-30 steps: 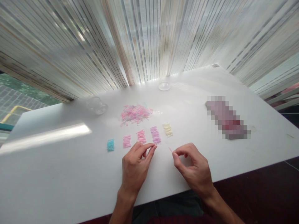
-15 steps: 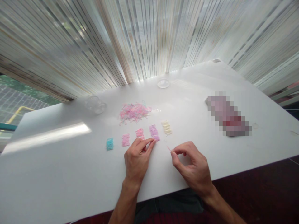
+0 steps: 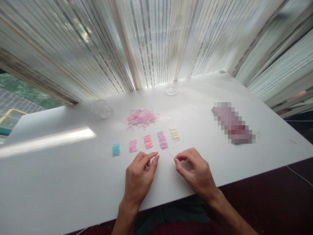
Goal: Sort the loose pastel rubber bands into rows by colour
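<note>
Between thumb and forefinger, my right hand (image 3: pixel 193 169) pinches a thin pink strand (image 3: pixel 171 154), its free end pointing left. Across from it is my left hand (image 3: pixel 140 176), thumb and forefinger slightly apart with nothing seen between them. Just beyond the fingertips lies a bundle of purple strands (image 3: pixel 162 140). In the same row are a coral-pink bundle (image 3: pixel 148 141), a light pink bundle (image 3: pixel 133 146), a blue bundle (image 3: pixel 116 149) and, at the right end, a cream bundle (image 3: pixel 174 134). Behind them spreads a loose mixed pile of strands (image 3: pixel 142 118), mostly pink.
A clear container (image 3: pixel 102 109) stands at the back left of the white table (image 3: pixel 73 182). A clear round lid or dish (image 3: pixel 171 90) lies near the back edge. To the right is a pixelated flat object (image 3: pixel 232 122). Striped blinds (image 3: pixel 156 42) hang behind the table.
My left hand has drawn back from the purple bundle, toward me and left, its fingertips parting slightly. My right hand has shifted a little left with the pink strand.
</note>
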Action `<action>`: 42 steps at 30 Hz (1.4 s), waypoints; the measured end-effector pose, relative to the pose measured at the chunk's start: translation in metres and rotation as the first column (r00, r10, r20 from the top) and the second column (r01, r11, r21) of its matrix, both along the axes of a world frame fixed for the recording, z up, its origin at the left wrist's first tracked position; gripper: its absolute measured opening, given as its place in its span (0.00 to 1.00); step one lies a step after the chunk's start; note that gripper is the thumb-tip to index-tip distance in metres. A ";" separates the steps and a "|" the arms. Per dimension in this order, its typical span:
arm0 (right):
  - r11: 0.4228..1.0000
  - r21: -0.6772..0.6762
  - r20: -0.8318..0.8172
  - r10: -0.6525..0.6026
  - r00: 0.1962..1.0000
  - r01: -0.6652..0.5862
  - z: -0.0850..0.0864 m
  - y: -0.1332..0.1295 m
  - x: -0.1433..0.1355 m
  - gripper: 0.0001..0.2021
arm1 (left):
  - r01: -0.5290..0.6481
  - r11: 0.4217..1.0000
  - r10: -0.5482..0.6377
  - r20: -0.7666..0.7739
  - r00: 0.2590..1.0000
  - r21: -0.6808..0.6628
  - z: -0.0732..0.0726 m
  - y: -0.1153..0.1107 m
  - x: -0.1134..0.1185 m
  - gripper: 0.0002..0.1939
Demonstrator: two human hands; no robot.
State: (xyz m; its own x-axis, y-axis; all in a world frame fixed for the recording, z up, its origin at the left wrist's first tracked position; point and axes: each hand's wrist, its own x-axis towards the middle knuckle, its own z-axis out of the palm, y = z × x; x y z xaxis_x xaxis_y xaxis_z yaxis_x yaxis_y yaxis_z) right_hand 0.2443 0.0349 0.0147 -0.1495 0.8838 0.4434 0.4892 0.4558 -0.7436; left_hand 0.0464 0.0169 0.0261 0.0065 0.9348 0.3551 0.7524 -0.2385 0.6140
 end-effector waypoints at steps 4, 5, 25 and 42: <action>0.993 0.104 0.109 0.052 0.993 -0.064 0.004 0.005 -0.009 0.07 | 0.055 0.998 -0.055 -0.004 0.998 -0.033 -0.002 -0.014 -0.015 0.09; 0.987 0.129 0.147 0.076 0.986 -0.095 0.006 0.008 -0.013 0.07 | 0.051 0.998 -0.051 -0.006 0.999 -0.032 -0.004 -0.017 -0.018 0.08; 0.856 0.136 0.720 0.261 0.643 -0.499 0.020 0.065 -0.044 0.07 | 0.006 0.999 -0.010 0.089 0.996 0.045 -0.012 -0.026 -0.034 0.08; 0.915 0.126 0.629 0.226 0.744 -0.384 0.007 0.039 -0.061 0.07 | 0.002 1.000 -0.002 -0.003 1.000 0.010 -0.014 -0.025 -0.031 0.09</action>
State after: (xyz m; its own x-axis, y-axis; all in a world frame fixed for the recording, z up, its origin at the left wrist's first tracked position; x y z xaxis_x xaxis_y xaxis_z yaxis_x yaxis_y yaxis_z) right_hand 0.1830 0.0739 0.0221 -0.6929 0.6264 0.3571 0.5959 0.7763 -0.2055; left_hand 0.0149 -0.0083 0.0125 0.0094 0.9312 0.3644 0.7536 -0.2461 0.6095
